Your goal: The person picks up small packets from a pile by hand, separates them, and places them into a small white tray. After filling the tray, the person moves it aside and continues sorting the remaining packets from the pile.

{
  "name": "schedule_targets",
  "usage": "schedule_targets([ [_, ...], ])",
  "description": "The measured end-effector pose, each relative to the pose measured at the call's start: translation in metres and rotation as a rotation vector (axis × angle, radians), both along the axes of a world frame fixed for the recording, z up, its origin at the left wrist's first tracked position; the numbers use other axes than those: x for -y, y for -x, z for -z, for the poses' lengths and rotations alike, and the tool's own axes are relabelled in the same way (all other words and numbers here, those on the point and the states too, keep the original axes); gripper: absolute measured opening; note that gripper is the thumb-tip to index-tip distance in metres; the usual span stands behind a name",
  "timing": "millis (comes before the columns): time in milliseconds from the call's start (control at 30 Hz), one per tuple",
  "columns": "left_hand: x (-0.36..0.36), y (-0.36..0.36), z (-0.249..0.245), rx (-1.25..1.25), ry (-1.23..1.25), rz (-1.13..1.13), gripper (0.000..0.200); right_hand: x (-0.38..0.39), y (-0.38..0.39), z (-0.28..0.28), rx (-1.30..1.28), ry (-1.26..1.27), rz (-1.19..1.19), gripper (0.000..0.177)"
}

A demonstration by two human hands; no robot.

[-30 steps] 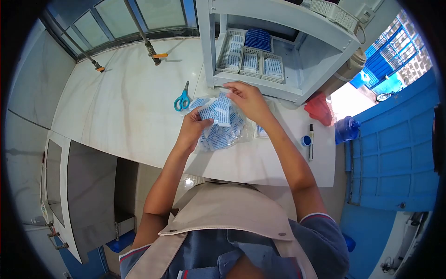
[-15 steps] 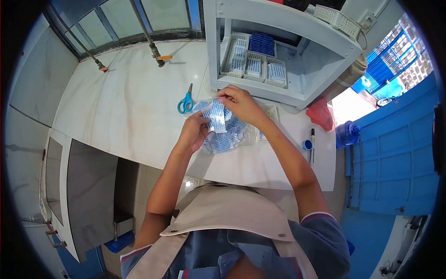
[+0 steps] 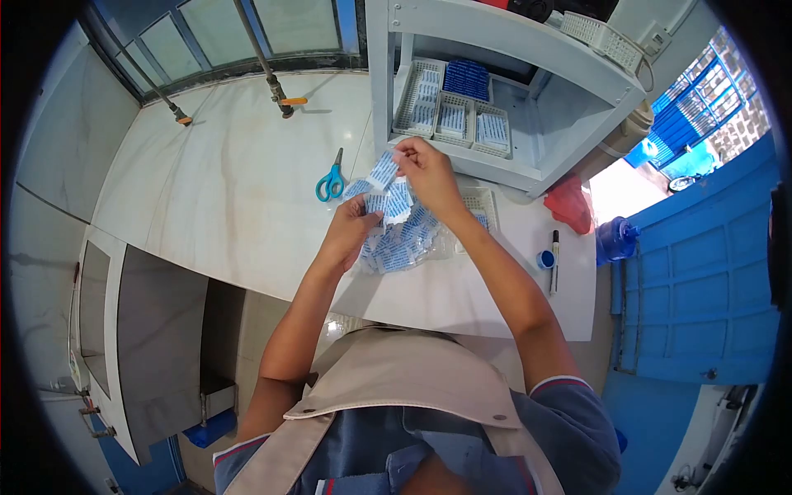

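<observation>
My left hand [image 3: 351, 231] is closed on a few white packets with blue print [image 3: 393, 202], small sachets by their look, pinched between thumb and fingers. One more printed packet [image 3: 383, 171] is pinched at its upper end by my right hand [image 3: 426, 172], up and to the right of the left one. Below both hands, a clear plastic bag [image 3: 402, 247] full of the same packets lies on the counter. Teal-handled scissors [image 3: 332, 183] rest left of the bag. A white basket [image 3: 480, 206] is partly hidden behind my right forearm.
A white shelf unit [image 3: 462, 167] stands behind the hands, with baskets of packets [image 3: 451, 120] and a dark blue stack [image 3: 465, 80] inside. To the right lie a marker [image 3: 554, 262], a blue cap [image 3: 545, 259] and a red bag [image 3: 569, 205]. Gas taps [image 3: 286, 103] rise from the counter's far left.
My right hand has moved slightly up, lifting one packet away from the others. The packets in my left hand now sit fanned and lower, while the bag and scissors stay put.
</observation>
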State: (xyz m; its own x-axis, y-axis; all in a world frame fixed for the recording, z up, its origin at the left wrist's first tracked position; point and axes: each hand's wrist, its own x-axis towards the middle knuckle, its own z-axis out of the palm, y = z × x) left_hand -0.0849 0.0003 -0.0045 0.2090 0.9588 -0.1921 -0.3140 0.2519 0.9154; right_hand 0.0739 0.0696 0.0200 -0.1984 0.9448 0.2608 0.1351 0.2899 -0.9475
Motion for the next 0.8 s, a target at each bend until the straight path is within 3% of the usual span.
schedule_targets([
  [100,0.002,0.001,0.003,-0.095,-0.034,-0.033,0.024,-0.013,-0.02,-0.009,-0.13,0.026,-0.05,0.018],
  [167,0.002,0.001,0.003,-0.133,-0.051,-0.069,0.024,-0.008,-0.036,-0.034,0.046,0.232,-0.367,0.024],
  [200,0.002,0.001,0.004,-0.156,-0.073,-0.061,0.025,-0.005,-0.036,-0.034,0.046,0.234,-0.367,0.024],
  [267,0.001,0.001,0.005,-0.18,-0.096,-0.046,0.025,0.003,-0.035,-0.034,0.525,0.065,-0.462,0.03],
  [367,-0.001,0.002,0.005,-0.345,-0.151,0.003,0.026,0.001,-0.027,-0.029,0.668,0.0,-0.412,0.032],
  [600,-0.004,0.005,0.011,-0.337,-0.169,-0.04,0.027,0.01,-0.016,-0.02,0.651,-0.196,-0.287,0.031],
  [667,-0.003,0.006,0.011,-0.329,-0.172,-0.048,0.027,0.016,-0.012,-0.016,0.437,-0.209,-0.124,0.025],
  [800,-0.005,0.01,0.008,-0.439,-0.224,-0.041,0.026,0.012,-0.013,-0.015,0.527,-0.242,-0.184,0.02],
])
